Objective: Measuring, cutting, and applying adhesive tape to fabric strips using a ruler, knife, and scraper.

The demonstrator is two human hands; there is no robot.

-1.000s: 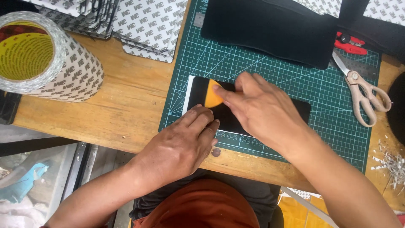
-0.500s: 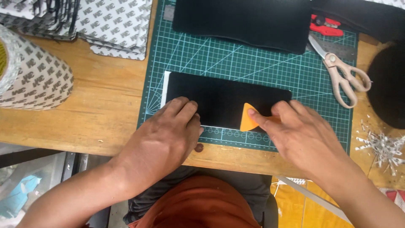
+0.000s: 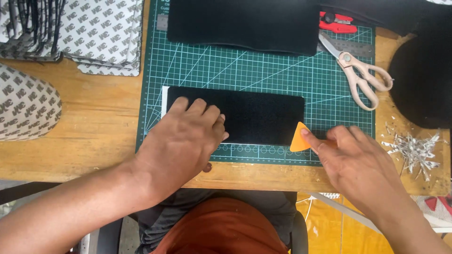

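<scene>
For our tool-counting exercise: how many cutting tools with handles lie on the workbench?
2. The beige-handled scissors lie at the green cutting mat's right edge; a red-handled cutter sits above them, partly hidden under black material. Others may be hidden.

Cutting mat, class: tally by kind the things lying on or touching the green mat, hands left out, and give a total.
Black rectangular sheets: 2, one under the left hand at, one at the top
Orange scraper: 1, held by the right hand
Scissors: 1
Red snips: 1
Metal ruler: 1
Total: 6
</scene>
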